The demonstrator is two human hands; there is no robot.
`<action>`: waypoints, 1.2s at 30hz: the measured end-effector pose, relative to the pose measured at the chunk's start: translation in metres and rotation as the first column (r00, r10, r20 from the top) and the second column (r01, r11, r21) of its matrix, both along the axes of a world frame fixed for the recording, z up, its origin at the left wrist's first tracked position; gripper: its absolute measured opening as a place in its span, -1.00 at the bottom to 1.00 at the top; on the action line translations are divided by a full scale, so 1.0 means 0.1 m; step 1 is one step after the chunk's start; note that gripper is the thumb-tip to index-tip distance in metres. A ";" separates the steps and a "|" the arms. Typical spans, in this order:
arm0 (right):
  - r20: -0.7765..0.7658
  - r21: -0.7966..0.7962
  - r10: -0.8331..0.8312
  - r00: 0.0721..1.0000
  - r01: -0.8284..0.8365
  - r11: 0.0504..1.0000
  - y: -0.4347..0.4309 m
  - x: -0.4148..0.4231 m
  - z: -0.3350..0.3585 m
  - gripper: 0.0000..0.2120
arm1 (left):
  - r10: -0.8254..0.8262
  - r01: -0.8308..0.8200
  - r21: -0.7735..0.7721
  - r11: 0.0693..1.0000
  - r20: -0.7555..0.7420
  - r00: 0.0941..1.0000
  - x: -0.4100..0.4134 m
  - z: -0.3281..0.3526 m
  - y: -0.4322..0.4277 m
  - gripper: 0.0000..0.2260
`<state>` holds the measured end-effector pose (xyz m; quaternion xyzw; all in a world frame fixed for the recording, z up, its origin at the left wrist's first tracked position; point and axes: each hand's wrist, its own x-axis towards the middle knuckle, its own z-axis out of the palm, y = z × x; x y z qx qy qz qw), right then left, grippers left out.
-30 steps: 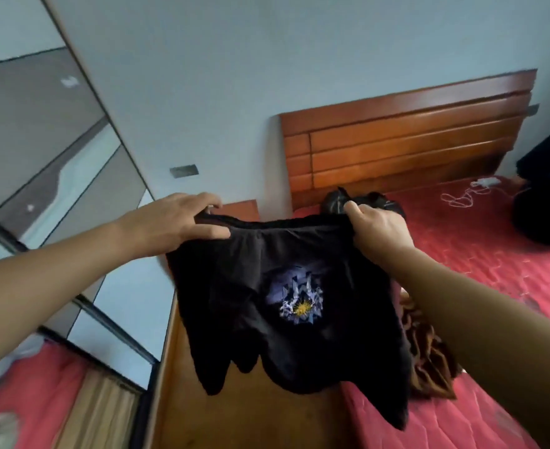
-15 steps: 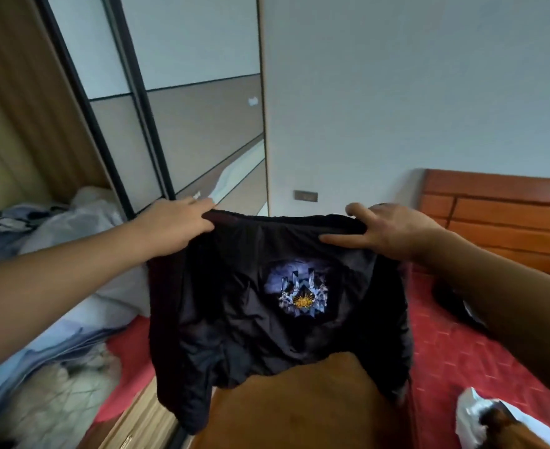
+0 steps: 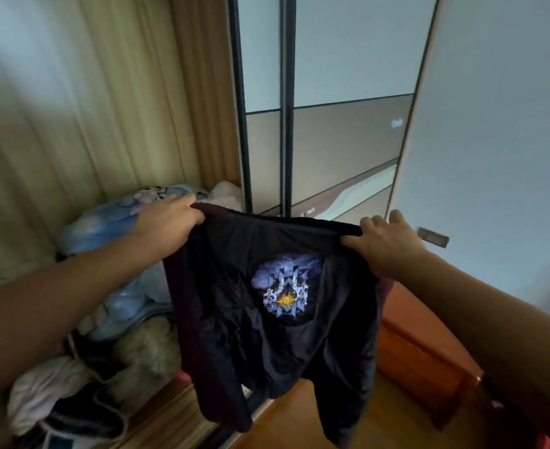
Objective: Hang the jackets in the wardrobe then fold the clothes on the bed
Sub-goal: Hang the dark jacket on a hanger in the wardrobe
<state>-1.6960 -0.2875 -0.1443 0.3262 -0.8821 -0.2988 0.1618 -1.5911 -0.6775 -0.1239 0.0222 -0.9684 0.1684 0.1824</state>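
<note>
A black jacket (image 3: 276,338) with a blue and yellow emblem on its back hangs spread in front of me, its top edge stretched level. My left hand (image 3: 166,225) grips the jacket's upper left corner. My right hand (image 3: 387,244) grips the upper right corner, thumb raised above the fabric. Behind the jacket stands the wardrobe: its open compartment (image 3: 88,124) on the left has bare wooden walls, and its sliding doors (image 3: 325,102) with dark frames are straight ahead. No hanger or rail shows.
A heap of bedding and clothes (image 3: 111,306), blue, white and grey, fills the wardrobe's bottom left. An orange wooden nightstand (image 3: 429,351) stands at the lower right by the pale wall (image 3: 510,124). Wooden floor (image 3: 299,426) lies beneath the jacket.
My view has swung left from the bed and headboard to the wardrobe. Both hands kept hold of the jacket's top edge and carried it toward the open compartment.
</note>
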 end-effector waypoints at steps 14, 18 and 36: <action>0.201 -0.412 0.444 0.873 -0.336 0.847 -1.48 -0.26 0.89 -0.49 | 0.626 -0.565 0.340 0.752 -0.101 0.773 1.22 0.58 -0.25 -0.69; 0.153 -0.424 0.514 0.844 -0.414 0.805 -1.87 -0.32 1.11 -0.46 | 0.705 -0.655 0.299 0.694 -0.097 0.702 1.40 0.92 -0.38 -0.73; -0.070 -0.471 0.621 0.781 -0.575 0.669 -4.17 -0.79 2.15 -0.57 | 0.833 -0.858 -0.053 0.512 -0.215 0.510 1.06 1.91 -2.22 -0.62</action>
